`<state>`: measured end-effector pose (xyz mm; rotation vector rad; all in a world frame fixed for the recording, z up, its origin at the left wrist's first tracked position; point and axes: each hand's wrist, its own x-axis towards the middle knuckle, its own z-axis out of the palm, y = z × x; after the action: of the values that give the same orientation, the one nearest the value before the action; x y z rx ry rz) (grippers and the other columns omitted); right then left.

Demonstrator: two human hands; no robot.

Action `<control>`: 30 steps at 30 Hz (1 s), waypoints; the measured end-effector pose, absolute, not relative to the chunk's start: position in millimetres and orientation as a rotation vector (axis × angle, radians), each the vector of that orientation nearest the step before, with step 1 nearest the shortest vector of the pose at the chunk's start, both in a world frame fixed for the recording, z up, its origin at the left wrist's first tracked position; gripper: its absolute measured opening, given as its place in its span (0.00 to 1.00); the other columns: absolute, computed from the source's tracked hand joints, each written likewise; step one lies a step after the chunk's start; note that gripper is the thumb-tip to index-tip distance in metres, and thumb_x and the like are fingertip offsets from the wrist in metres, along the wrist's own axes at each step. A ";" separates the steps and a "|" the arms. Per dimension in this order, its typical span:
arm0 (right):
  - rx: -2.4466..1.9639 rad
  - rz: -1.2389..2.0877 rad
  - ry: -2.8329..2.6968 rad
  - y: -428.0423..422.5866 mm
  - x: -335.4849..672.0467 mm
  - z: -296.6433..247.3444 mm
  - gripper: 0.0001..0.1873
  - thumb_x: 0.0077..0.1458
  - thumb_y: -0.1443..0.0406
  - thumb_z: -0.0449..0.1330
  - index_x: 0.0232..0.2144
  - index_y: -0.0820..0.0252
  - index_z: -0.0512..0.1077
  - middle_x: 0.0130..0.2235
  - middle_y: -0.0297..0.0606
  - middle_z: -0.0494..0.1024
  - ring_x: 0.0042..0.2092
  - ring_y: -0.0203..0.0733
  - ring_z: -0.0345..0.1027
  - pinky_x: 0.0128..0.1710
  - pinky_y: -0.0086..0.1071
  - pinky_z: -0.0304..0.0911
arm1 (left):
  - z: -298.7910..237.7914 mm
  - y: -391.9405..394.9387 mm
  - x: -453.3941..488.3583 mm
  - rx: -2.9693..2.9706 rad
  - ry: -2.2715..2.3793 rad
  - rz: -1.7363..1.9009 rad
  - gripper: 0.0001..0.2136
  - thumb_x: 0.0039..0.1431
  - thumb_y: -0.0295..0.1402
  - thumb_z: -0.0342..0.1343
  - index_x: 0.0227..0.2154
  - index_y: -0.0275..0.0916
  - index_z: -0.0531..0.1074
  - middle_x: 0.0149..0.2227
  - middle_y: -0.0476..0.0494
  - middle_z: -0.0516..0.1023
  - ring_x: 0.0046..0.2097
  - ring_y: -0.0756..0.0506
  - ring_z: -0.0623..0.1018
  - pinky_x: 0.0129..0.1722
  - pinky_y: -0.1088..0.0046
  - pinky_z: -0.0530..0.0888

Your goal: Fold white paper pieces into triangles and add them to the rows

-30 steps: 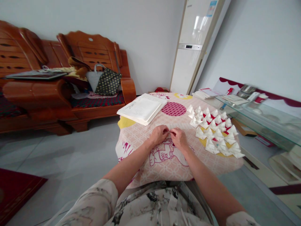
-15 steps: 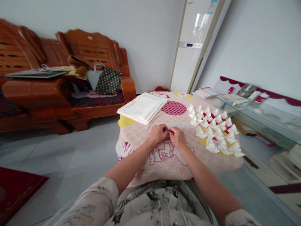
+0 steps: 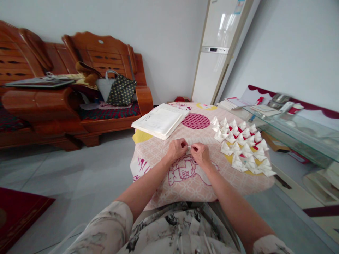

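My left hand [image 3: 178, 149] and my right hand [image 3: 200, 153] are close together over the middle of the table, fingers pinched. Between the fingertips shows a small piece of white paper [image 3: 189, 147], mostly hidden by the fingers. Beyond my left hand lies a stack of white paper sheets [image 3: 160, 121], the top one bearing a little print. To the right of my right hand, several folded white paper boats [image 3: 246, 152] stand in close rows. A pink patterned tablecloth [image 3: 156, 155] is under everything.
A glass-topped cabinet [image 3: 299, 130] with bowls and papers adjoins the table's right side. Another paper pile [image 3: 231, 103] lies at the far right corner. A wooden sofa [image 3: 106, 56] with a dark patterned bag [image 3: 122, 91] stands at the left, an air conditioner [image 3: 213, 67] behind.
My fingertips have drawn slightly apart, and a bit of white paper now shows between them. The stack and the paper boats have not moved.
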<state>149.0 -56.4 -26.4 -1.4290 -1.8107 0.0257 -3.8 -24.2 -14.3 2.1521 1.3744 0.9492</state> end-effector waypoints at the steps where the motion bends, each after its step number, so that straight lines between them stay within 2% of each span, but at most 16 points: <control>1: -1.415 0.048 -1.784 -57.4 150.4 -25.9 0.10 0.46 0.72 0.54 0.17 0.58 0.68 0.22 0.36 0.73 0.26 0.38 0.63 0.29 0.30 0.56 | -14.4 -24.0 -4.0 2.152 1.375 0.949 0.06 0.51 0.27 0.55 0.29 0.37 0.77 0.27 0.47 0.78 0.29 0.49 0.73 0.33 0.73 0.68; 7: -1.407 0.225 -1.606 -68.2 162.1 -22.5 0.07 0.46 0.69 0.56 0.19 0.58 0.69 0.21 0.33 0.73 0.25 0.38 0.65 0.28 0.30 0.59 | -13.5 -24.5 -5.1 2.123 1.376 0.934 0.05 0.52 0.28 0.56 0.29 0.36 0.77 0.27 0.47 0.78 0.30 0.48 0.73 0.33 0.73 0.68; 12: -1.398 0.274 -1.733 -68.7 159.1 -22.6 0.05 0.48 0.68 0.57 0.22 0.58 0.70 0.22 0.34 0.73 0.26 0.39 0.66 0.29 0.30 0.59 | -12.7 -24.8 -5.4 2.146 1.372 0.918 0.05 0.52 0.26 0.55 0.30 0.35 0.77 0.27 0.47 0.78 0.29 0.49 0.73 0.33 0.73 0.68; 16: -1.419 0.173 -1.866 -62.2 150.2 -24.0 0.06 0.53 0.67 0.58 0.25 0.59 0.72 0.25 0.36 0.74 0.28 0.40 0.65 0.30 0.31 0.57 | -12.7 -25.3 -5.6 2.159 1.364 0.918 0.05 0.52 0.27 0.56 0.30 0.36 0.77 0.27 0.47 0.78 0.29 0.49 0.73 0.33 0.74 0.67; 21: -1.489 0.031 -1.880 -57.8 148.4 -28.7 0.09 0.49 0.73 0.57 0.21 0.58 0.69 0.25 0.37 0.73 0.29 0.40 0.64 0.31 0.31 0.56 | -13.5 -24.5 -8.6 2.040 1.321 0.984 0.06 0.51 0.26 0.55 0.28 0.36 0.77 0.26 0.48 0.78 0.30 0.49 0.74 0.33 0.74 0.69; 27: -1.431 -0.008 -1.788 -59.9 151.1 -27.5 0.08 0.48 0.74 0.56 0.25 0.58 0.71 0.31 0.40 0.74 0.34 0.43 0.67 0.36 0.33 0.62 | -16.4 -20.9 -12.3 1.704 1.103 1.083 0.04 0.48 0.27 0.57 0.27 0.36 0.75 0.30 0.47 0.81 0.31 0.49 0.78 0.32 0.75 0.73; 30: -1.340 0.047 -1.775 -61.0 150.7 -24.0 0.09 0.49 0.74 0.55 0.26 0.57 0.72 0.33 0.40 0.75 0.38 0.44 0.68 0.40 0.33 0.64 | -14.9 -22.7 -12.6 1.560 0.971 1.120 0.04 0.47 0.29 0.57 0.28 0.36 0.74 0.33 0.45 0.82 0.34 0.48 0.79 0.36 0.73 0.75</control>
<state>150.7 -61.0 -24.0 -1.3402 -1.7748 0.0466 -12.6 -22.7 -14.9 1.5599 0.9712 1.1200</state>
